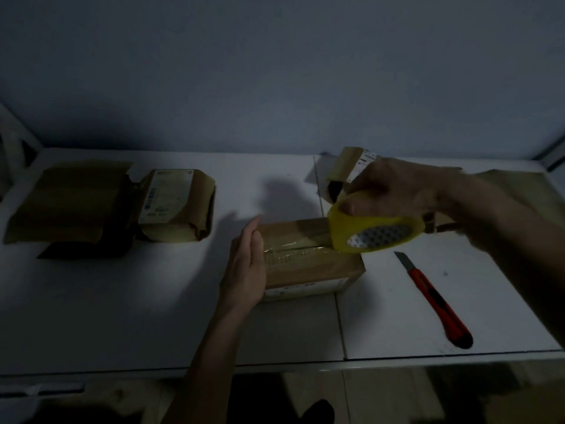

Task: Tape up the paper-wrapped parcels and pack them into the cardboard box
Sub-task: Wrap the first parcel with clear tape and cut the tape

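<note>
A brown paper-wrapped parcel [308, 267] lies in the middle of the white table, with a shiny strip of clear tape along its top seam. My left hand [246, 266] presses flat against the parcel's left end, fingers straight. My right hand [397, 191] grips a yellow tape roll [371, 229] at the parcel's right end, the tape running from the roll onto the parcel. Another wrapped parcel [175, 205] with a white label sits at the left. A third one [351, 166] shows partly behind my right hand.
An open cardboard box [65, 206] lies on its side at the far left. A red utility knife [435, 298] with its blade out lies right of the parcel. Brown paper [519, 191] lies at the right. The table's front edge [275, 367] runs below. The room is dim.
</note>
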